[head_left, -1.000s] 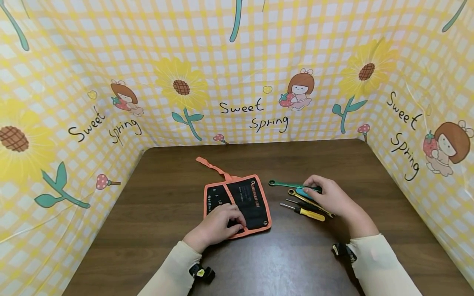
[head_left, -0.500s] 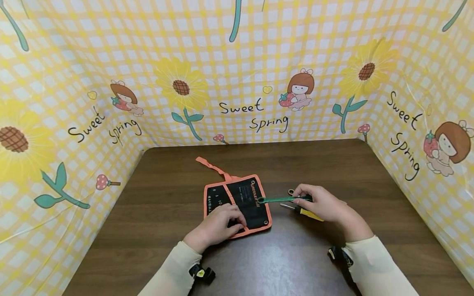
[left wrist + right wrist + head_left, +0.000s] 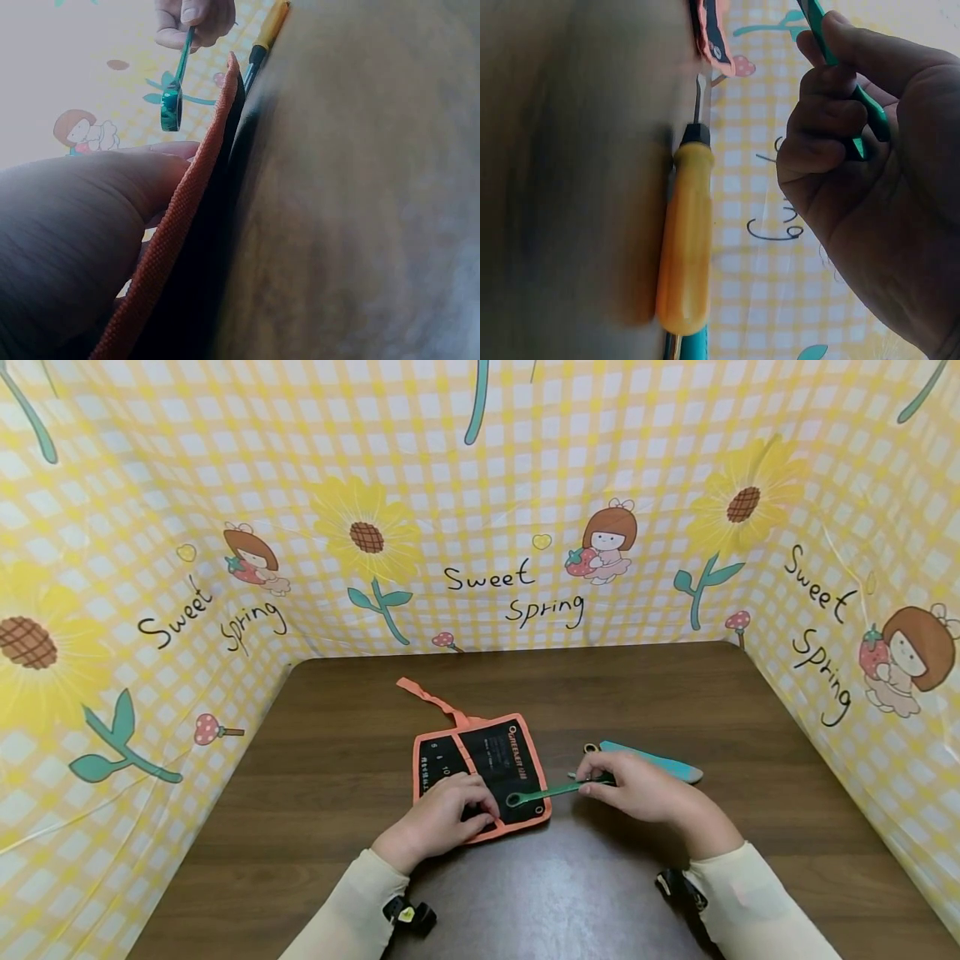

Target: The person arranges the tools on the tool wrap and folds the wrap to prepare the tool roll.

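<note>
We saw the left hand [image 3: 448,812] on the black pouch [image 3: 497,762], fingers bent, whether pinching we couldn't tell; rightward, the green wrench [image 3: 552,791] pointed lengthwise toward it, ring end over the pouch, gripped by the nearer right hand [image 3: 636,787].

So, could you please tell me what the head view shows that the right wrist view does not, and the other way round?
Of the two, only the head view shows the left hand on the pouch, the orange strap and the ring end of the green wrench. Only the right wrist view shows the yellow screwdriver handle and the wrench's other end, near the palm. Both show the right hand gripping the green wrench, some of the pouch, and a turquoise item.
</note>
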A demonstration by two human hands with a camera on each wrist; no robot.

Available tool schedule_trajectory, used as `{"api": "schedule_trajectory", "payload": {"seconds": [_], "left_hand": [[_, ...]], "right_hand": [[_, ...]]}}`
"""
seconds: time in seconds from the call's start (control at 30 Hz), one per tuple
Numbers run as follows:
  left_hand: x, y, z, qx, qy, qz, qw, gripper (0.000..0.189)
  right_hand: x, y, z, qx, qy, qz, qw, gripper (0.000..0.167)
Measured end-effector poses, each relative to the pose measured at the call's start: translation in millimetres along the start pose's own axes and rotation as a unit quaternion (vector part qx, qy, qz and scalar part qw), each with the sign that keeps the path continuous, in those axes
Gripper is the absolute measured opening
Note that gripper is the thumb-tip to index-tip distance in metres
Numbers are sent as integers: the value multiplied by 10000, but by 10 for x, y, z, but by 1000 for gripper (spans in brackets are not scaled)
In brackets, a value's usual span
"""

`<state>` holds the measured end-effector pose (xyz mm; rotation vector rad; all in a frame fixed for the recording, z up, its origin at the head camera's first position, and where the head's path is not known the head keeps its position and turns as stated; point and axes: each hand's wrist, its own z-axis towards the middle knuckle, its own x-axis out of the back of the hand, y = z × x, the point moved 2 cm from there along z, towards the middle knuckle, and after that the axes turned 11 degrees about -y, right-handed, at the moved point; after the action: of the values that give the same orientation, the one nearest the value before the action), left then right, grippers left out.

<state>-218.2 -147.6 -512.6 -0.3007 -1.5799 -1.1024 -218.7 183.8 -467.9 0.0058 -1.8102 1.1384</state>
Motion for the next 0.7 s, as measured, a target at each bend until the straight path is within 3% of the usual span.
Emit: {"api": "schedule_trajectory", "payload": {"seconds": [0.23, 0.47, 0.7], "left_hand": [[7, 6, 6, -33, 52, -125, 9999, 15], [-2, 17, 6, -160, 98, -142, 9997, 16], [-4, 37, 8, -81, 124, -139, 9998, 16]], "right_hand": [[-60, -50, 42, 194, -149, -62, 9997, 4], [-111, -45, 80, 48, -382, -25, 9993, 8], [-116, -16, 85, 75, -317, -90, 9994, 9]]}}
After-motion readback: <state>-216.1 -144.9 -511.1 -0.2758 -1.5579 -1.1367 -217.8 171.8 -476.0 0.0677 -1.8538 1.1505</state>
